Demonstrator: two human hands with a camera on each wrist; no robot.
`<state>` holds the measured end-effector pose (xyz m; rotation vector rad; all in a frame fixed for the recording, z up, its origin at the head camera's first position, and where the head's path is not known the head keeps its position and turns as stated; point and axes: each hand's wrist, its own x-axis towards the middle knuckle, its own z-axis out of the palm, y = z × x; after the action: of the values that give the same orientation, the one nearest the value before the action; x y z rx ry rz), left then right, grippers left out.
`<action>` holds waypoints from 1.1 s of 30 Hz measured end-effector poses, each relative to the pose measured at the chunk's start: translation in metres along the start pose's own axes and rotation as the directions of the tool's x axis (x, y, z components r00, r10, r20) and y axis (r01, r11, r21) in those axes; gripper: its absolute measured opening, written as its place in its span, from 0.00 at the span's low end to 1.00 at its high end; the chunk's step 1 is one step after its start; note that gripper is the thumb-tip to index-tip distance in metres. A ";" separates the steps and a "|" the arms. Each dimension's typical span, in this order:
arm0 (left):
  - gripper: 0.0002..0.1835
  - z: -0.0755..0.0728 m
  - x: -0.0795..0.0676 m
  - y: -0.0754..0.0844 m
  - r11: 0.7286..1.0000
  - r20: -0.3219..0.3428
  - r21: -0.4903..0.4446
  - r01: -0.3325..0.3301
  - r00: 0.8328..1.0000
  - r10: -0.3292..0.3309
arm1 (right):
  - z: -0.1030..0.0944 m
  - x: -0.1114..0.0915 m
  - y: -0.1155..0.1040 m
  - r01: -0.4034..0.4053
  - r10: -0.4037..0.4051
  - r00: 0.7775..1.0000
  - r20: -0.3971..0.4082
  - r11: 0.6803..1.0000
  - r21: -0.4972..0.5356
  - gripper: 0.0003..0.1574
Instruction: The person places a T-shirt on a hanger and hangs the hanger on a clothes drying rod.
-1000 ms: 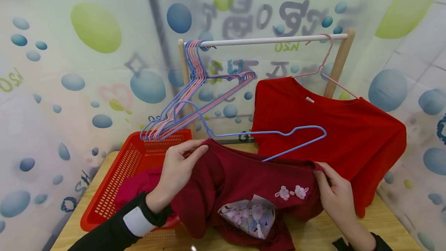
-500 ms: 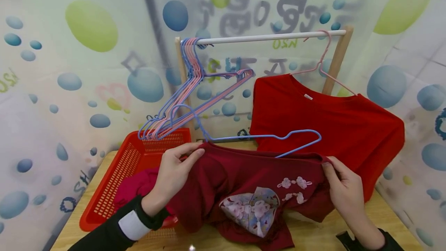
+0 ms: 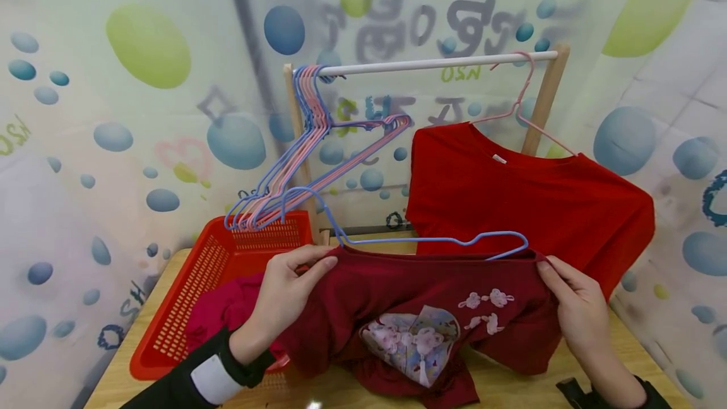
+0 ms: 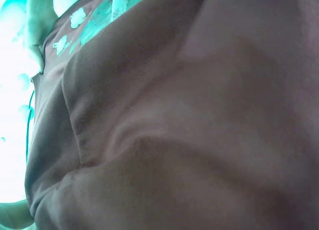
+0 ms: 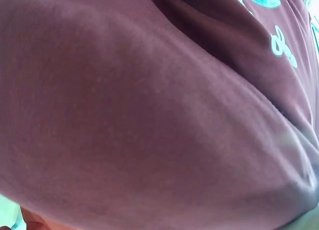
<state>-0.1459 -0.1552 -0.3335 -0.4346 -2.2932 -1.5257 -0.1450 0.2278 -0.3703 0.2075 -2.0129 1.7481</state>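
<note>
Stretched between both hands is a dark red shirt (image 3: 409, 283) with a printed patch and pale flower-like fastenings on its front. My left hand (image 3: 286, 295) pinches the neckline at its left end, thumb on the near side. The right hand (image 3: 582, 308) pinches the other end of that neckline. A blue hanger (image 3: 420, 240) stands up out of the neck opening, its hook towards the left and its right shoulder dipping into the cloth. The lower part of the hanger is hidden inside the shirt. Dark red cloth fills most of both wrist views.
Behind, a rack with a white rod (image 3: 420, 65) carries several blue and pink hangers (image 3: 307, 144) at the left. A bright red shirt (image 3: 522, 201) hangs from a pink hanger (image 3: 525, 93) at the right. A red basket (image 3: 170, 308) holding magenta cloth (image 3: 227, 308) stands at the left on the wooden table (image 3: 630, 358).
My right hand has moved right and slightly down, pulling the neckline wider and straighter. The blue hanger's shoulder sits lower, with more of it inside the shirt. The left hand has hardly moved.
</note>
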 end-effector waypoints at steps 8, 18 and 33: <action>0.12 0.005 -0.007 0.000 0.998 0.055 -0.008 -0.058 0.997 0.058 | -0.008 -0.001 0.001 -0.006 0.008 1.000 -0.012 0.986 0.169 0.18; 0.12 0.013 -0.013 0.002 0.989 0.098 -0.039 -0.142 0.984 0.145 | -0.015 -0.001 0.000 0.028 -0.028 1.000 0.001 0.995 0.096 0.19; 0.15 0.029 -0.021 0.001 0.994 0.171 -0.094 -0.059 0.982 0.075 | -0.013 -0.006 -0.004 0.336 -0.268 0.938 0.220 0.859 -0.387 0.14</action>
<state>-0.1303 -0.1296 -0.3525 -0.6884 -2.3194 -1.6185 -0.1355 0.2383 -0.3683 0.5051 -2.2689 1.1032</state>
